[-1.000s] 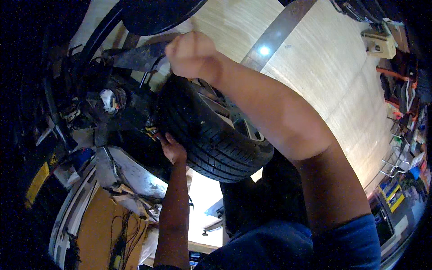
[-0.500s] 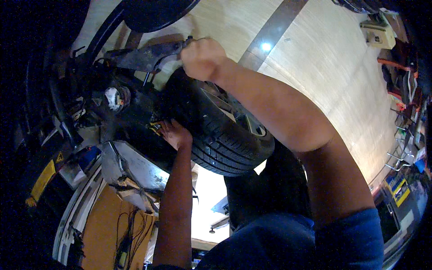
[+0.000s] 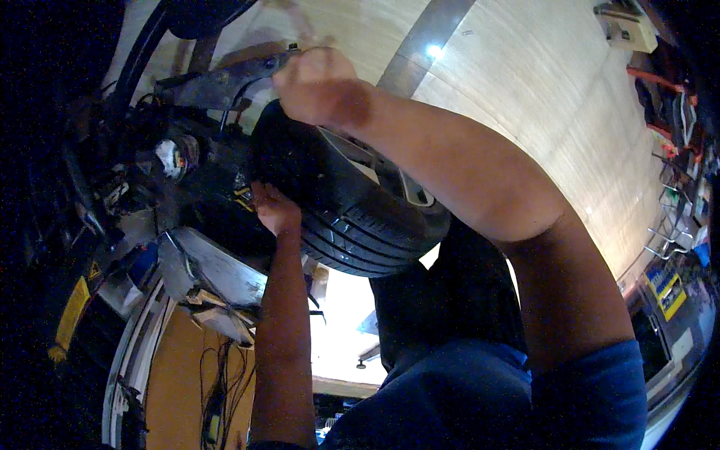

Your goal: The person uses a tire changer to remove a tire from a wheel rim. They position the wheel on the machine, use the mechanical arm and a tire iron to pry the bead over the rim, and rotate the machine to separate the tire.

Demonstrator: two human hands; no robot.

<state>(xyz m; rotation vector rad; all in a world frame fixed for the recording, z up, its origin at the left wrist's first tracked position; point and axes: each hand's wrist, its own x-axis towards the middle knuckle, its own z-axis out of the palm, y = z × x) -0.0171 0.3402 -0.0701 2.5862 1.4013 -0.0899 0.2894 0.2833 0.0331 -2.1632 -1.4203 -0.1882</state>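
A black car wheel with a ribbed tyre and a light rim is held up against the dark underside of a vehicle. My right hand is closed in a fist over the wheel's far upper edge, the forearm lying across the rim. My left hand grips the tyre's near left edge from below, arm stretched up. Whether the wheel sits on the hub is hidden behind the tyre.
A bare hub with brake parts and hoses shows left of the wheel. A grey metal panel and hanging cables lie below left. Pale panelled ceiling with a lamp fills the upper right; cluttered shelves line the right rim.
My left hand has slid up along the tyre's edge, and the wheel has tipped slightly and shifted with it. My right fist stays on the upper edge.
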